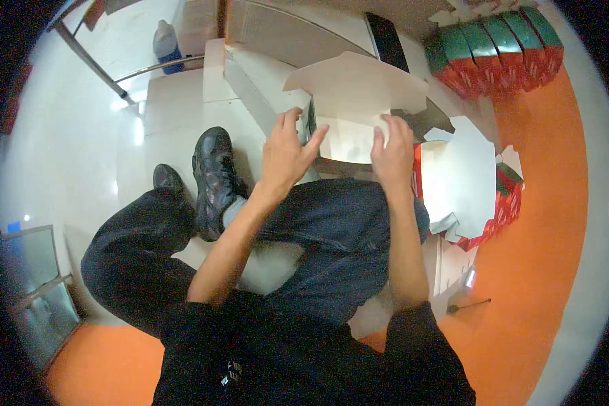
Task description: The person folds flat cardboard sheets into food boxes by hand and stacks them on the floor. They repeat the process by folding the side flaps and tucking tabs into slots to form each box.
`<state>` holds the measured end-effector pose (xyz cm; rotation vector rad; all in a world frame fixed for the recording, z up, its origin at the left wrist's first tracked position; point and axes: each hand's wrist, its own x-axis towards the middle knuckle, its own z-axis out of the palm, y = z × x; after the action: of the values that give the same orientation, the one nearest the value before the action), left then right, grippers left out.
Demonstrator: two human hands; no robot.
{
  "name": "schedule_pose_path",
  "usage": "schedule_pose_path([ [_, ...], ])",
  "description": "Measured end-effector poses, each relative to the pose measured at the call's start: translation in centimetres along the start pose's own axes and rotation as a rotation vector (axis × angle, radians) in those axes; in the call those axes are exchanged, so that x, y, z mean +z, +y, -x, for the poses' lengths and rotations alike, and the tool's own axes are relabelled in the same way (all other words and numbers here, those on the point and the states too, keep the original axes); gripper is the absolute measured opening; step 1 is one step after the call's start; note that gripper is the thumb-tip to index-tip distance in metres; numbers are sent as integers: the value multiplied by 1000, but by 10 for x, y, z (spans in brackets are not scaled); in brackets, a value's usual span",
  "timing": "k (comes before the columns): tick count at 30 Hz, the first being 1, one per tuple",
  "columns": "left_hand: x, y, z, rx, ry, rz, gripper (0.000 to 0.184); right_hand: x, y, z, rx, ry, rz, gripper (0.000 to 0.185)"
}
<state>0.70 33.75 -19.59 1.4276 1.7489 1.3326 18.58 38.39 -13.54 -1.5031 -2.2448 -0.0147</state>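
Observation:
Both hands are raised in front of an open box with a pale inside, its large white flap standing up at the far side. My left hand is at the box's left edge, thumb and fingers apart, with nothing in it. At the right part of the box, my right hand has its fingers bent and thumb apart, also holding nothing. Whether either hand touches the box I cannot tell. Just right of my right hand is a red box with its white flaps up.
Several green and red packs stand in a row at the upper right, beside an orange floor strip. A bottle is near a metal frame at the upper left. My crossed legs and black shoe lie below the box.

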Motion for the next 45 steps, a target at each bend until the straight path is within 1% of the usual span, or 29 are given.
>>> schedule_pose_path([
  [1,5,2,1,-50,27,-45,58,5,12,-2,91,-1,16,35],
  [2,8,3,-1,-38,11,-28,51,9,23,-2,183,-4,32,37],
  [5,20,-17,-11,8,21,-87,45,17,29,-5,317,-92,83,42],
  [6,13,-7,-14,-42,-22,-37,33,19,31,-6,313,3,50,36],
  [9,5,-8,-23,-38,-29,-142,32,30,52,-12,303,7,-71,31],
  [11,1,-9,-27,-3,-34,-260,32,29,45,-12,224,14,-88,28],
  [12,-2,-11,-28,14,-32,-318,32,32,48,-16,261,-80,-54,31],
  [13,-6,-12,-29,45,-18,-347,30,33,46,-18,226,-85,-16,30],
  [15,-13,-16,-32,112,19,-402,27,33,38,-19,254,-70,-139,27],
  [16,-15,-18,-31,80,8,-365,19,36,37,-19,262,-77,-154,27],
  [18,-20,-19,-30,84,-10,-401,28,35,34,-25,264,-84,-186,28],
  [19,-23,-19,-28,81,-17,-421,32,31,34,-23,227,-18,-152,30],
  [22,-27,-20,-25,-11,-43,-415,31,-3,37,-9,125,181,-20,35],
  [23,-26,-21,-24,30,15,-387,28,-23,38,1,105,251,48,37],
  [25,-22,-22,-20,114,127,-326,20,-49,41,19,198,382,270,37],
  [28,-16,-11,-13,88,132,-258,26,-55,78,41,538,-25,335,31],
  [31,-15,4,-4,84,98,-277,35,-48,97,50,402,-387,70,26],
  [32,-16,8,-1,150,75,-296,36,-48,99,55,349,-269,129,21],
  [34,-21,17,0,277,30,-338,37,-58,87,51,359,-244,233,21],
  [35,-21,16,2,367,-34,-404,37,-64,81,51,370,-236,287,21],
  [37,-20,16,2,555,-157,-534,38,-78,66,47,440,-204,298,21],
  [38,-16,18,7,551,-205,-532,30,-86,59,46,475,-189,304,22],
  [41,-1,1,12,595,-374,-642,17,-110,43,44,479,-110,275,22],
  [42,2,-3,12,632,-326,-688,13,-118,35,43,433,-70,277,21],
  [45,3,0,9,600,-326,-628,13,-136,16,39,162,24,-24,20],
])
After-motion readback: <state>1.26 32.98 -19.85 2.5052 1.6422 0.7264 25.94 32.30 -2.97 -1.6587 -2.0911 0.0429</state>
